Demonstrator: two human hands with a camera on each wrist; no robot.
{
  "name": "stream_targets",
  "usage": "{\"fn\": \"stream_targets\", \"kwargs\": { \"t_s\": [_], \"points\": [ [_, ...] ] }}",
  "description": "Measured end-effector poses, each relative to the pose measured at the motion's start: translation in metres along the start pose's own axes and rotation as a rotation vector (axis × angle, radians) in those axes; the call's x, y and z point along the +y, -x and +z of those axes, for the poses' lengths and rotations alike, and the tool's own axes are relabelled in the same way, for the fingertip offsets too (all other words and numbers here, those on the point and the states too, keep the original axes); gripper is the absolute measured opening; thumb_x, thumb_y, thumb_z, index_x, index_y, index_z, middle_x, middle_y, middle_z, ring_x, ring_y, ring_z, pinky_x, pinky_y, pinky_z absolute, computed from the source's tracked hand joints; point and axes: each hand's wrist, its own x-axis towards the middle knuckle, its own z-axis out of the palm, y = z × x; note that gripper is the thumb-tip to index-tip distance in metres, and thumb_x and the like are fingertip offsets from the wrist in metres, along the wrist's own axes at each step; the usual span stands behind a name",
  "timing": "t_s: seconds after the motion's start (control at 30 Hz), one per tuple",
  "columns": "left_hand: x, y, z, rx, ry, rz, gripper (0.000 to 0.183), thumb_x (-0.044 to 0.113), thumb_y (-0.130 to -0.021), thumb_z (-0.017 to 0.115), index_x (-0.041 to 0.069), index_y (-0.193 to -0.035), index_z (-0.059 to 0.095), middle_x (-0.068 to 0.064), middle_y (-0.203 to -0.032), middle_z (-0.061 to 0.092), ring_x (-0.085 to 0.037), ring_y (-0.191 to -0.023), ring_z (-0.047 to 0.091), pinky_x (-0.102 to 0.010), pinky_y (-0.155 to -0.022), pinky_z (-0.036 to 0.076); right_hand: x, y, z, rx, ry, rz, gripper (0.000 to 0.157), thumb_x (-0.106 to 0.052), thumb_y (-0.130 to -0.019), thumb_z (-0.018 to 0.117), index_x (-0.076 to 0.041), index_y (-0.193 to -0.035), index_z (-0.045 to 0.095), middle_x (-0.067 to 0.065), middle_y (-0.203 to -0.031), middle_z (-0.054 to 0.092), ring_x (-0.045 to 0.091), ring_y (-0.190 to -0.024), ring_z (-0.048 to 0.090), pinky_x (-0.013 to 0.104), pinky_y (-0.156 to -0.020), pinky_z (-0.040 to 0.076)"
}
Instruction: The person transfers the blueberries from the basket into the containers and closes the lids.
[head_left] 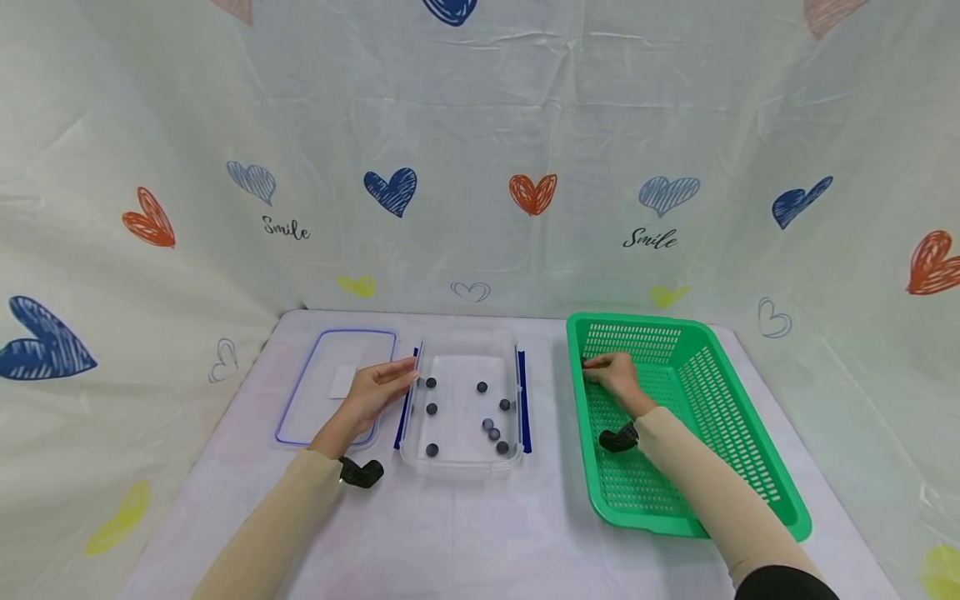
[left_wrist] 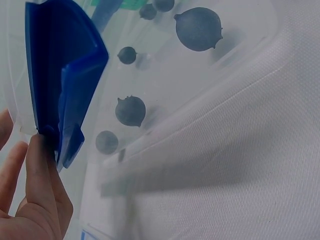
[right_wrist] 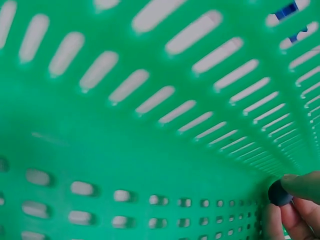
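Note:
A clear plastic box [head_left: 459, 458] with blue side latches holds several small, round, dark blue-grey blueberries [head_left: 432, 450], some with little nubs visible in the left wrist view. My left hand [head_left: 375, 392] reaches to the box's left side, its mostly straight fingers touching it near the blue latch [left_wrist: 75, 80]. Inside the green basket [head_left: 652, 500], at its left wall, my right hand [head_left: 617, 377] pinches one dark blueberry [right_wrist: 279, 194] between thumb and fingers. The right wrist view cuts off most of that hand.
Left of the box a clear lid [head_left: 307, 392] with a blue rim lies flat, partly behind my left hand. The slotted basket walls rise around my right hand. A white cloth [head_left: 465, 542] covers the table, and a heart-printed curtain [head_left: 465, 142] hangs behind it.

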Motion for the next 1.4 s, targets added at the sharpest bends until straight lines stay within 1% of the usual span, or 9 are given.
{"fn": "stream_targets", "kwargs": {
  "t_s": [0.13, 0.27, 0.43, 0.57, 0.67, 0.97, 1.17, 1.27, 1.4],
  "points": [
    [0.000, 0.001, 0.000, 0.002, -0.004, 0.000, 0.050, 0.010, -0.094, 0.071, -0.001, -0.140, 0.055, -0.018, -0.138, 0.058, -0.004, -0.101, 0.066, -0.022, -0.092, 0.054, -0.001, 0.001, -0.002, -0.005, -0.010, 0.013, 0.022, 0.002, -0.089, 0.071, 0.012, -0.109, 0.070, 0.030, -0.115, 0.066, 0.030, -0.092, 0.067, 0.041, -0.078, 0.061],
    [-0.001, 0.001, -0.001, 0.001, -0.006, -0.003, 0.050, 0.011, -0.094, 0.071, -0.001, -0.140, 0.054, -0.018, -0.139, 0.057, -0.004, -0.102, 0.065, -0.022, -0.092, 0.054, -0.002, 0.002, -0.003, -0.012, -0.012, 0.023, 0.024, 0.002, -0.088, 0.073, 0.012, -0.110, 0.070, 0.028, -0.114, 0.067, 0.035, -0.101, 0.064, 0.042, -0.082, 0.060],
    [-0.001, 0.001, -0.001, -0.001, 0.002, -0.005, 0.050, 0.009, -0.095, 0.070, -0.002, -0.140, 0.054, -0.019, -0.140, 0.056, -0.003, -0.102, 0.065, -0.022, -0.092, 0.053, -0.005, 0.005, -0.006, -0.024, -0.027, 0.039, 0.025, 0.002, -0.088, 0.074, 0.012, -0.109, 0.070, 0.026, -0.112, 0.068, 0.033, -0.100, 0.065, 0.043, -0.083, 0.059],
    [-0.001, 0.001, -0.001, -0.002, -0.001, -0.002, 0.050, 0.010, -0.095, 0.070, -0.001, -0.141, 0.054, -0.019, -0.141, 0.055, -0.003, -0.102, 0.065, -0.022, -0.093, 0.053, -0.007, 0.004, -0.009, -0.021, -0.031, 0.032, 0.025, 0.002, -0.087, 0.074, 0.013, -0.109, 0.070, 0.023, -0.107, 0.071, 0.030, -0.098, 0.065, 0.039, -0.081, 0.060],
    [-0.001, 0.000, -0.001, -0.002, -0.003, 0.001, 0.050, 0.011, -0.094, 0.071, -0.001, -0.140, 0.054, -0.018, -0.141, 0.055, -0.004, -0.103, 0.065, -0.022, -0.093, 0.053, -0.008, 0.003, -0.009, -0.014, -0.037, 0.029, 0.025, 0.002, -0.086, 0.074, 0.013, -0.109, 0.070, 0.020, -0.104, 0.072, 0.031, -0.101, 0.063, 0.036, -0.081, 0.059],
    [0.000, 0.000, -0.001, 0.002, -0.031, -0.003, 0.051, 0.013, -0.094, 0.072, 0.001, -0.140, 0.055, -0.018, -0.141, 0.055, -0.006, -0.106, 0.064, -0.022, -0.093, 0.053, -0.014, 0.005, -0.013, -0.046, -0.023, 0.033, 0.026, -0.003, -0.089, 0.073, 0.011, -0.111, 0.070, 0.024, -0.114, 0.068, 0.041, -0.116, 0.056, 0.050, -0.096, 0.052],
    [0.001, 0.001, -0.001, 0.002, -0.032, -0.003, 0.051, 0.013, -0.094, 0.071, 0.001, -0.140, 0.055, -0.018, -0.141, 0.055, -0.005, -0.106, 0.064, -0.021, -0.093, 0.053, -0.018, 0.009, -0.019, -0.060, -0.022, 0.016, 0.028, -0.004, -0.090, 0.073, 0.011, -0.113, 0.069, 0.024, -0.115, 0.067, 0.042, -0.116, 0.056, 0.051, -0.098, 0.051],
    [0.001, 0.001, -0.001, 0.004, -0.020, -0.008, 0.050, 0.012, -0.094, 0.071, 0.001, -0.140, 0.055, -0.017, -0.141, 0.055, -0.005, -0.104, 0.065, -0.021, -0.092, 0.053, -0.021, 0.011, -0.024, -0.055, -0.047, 0.023, 0.029, -0.005, -0.090, 0.072, 0.010, -0.114, 0.069, 0.022, -0.116, 0.067, 0.040, -0.115, 0.057, 0.051, -0.099, 0.050],
    [0.000, 0.001, -0.001, 0.005, -0.014, -0.009, 0.050, 0.012, -0.094, 0.071, 0.001, -0.140, 0.055, -0.017, -0.141, 0.055, -0.004, -0.104, 0.065, -0.022, -0.093, 0.053, -0.027, 0.016, -0.030, -0.058, -0.084, 0.021, 0.032, -0.006, -0.091, 0.072, 0.011, -0.117, 0.067, 0.015, -0.109, 0.070, 0.030, -0.107, 0.061, 0.050, -0.099, 0.051]
  ]
}}
